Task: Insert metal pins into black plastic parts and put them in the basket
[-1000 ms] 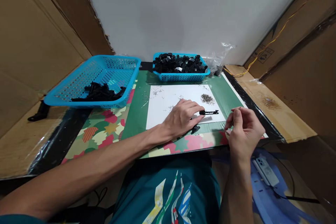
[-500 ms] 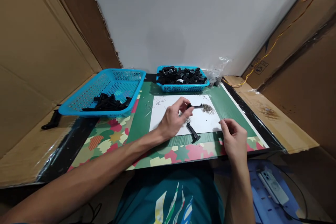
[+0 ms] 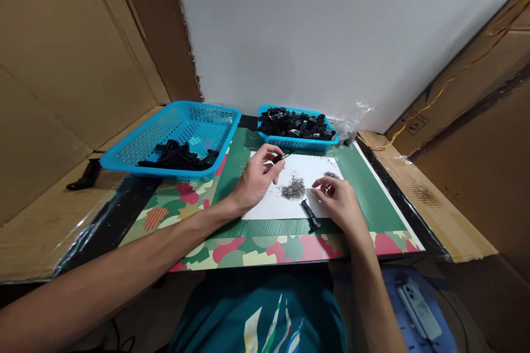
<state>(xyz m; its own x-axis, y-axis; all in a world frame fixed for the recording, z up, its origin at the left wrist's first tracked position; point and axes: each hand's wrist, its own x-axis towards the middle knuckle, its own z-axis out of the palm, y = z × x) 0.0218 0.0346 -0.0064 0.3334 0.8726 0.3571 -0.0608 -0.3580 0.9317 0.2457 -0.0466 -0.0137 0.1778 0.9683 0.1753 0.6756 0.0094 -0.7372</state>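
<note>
My left hand (image 3: 257, 175) is closed on a black plastic part (image 3: 278, 159) above the left side of the white sheet (image 3: 259, 210). Beside the larger pile of small metal pieces (image 3: 293, 188), my right hand (image 3: 337, 198) has its thumb and fingers pinched together. What lies between those fingertips is too small to name. A second black part (image 3: 310, 217) rests across the sheet's front edge, between my hands. Behind my right hand a smaller metal pile (image 3: 331, 175) is partly hidden.
A blue basket (image 3: 124, 162) with several black parts stands at the left. Another blue basket (image 3: 298, 143), full of black pieces, is at the back beside a clear plastic bag (image 3: 351, 126). One more black part (image 3: 85, 175) lies far left.
My left hand has moved slightly left and back with the black part. My right hand has come left over the sheet, near the larger pile. The camera view has shifted a little.
</note>
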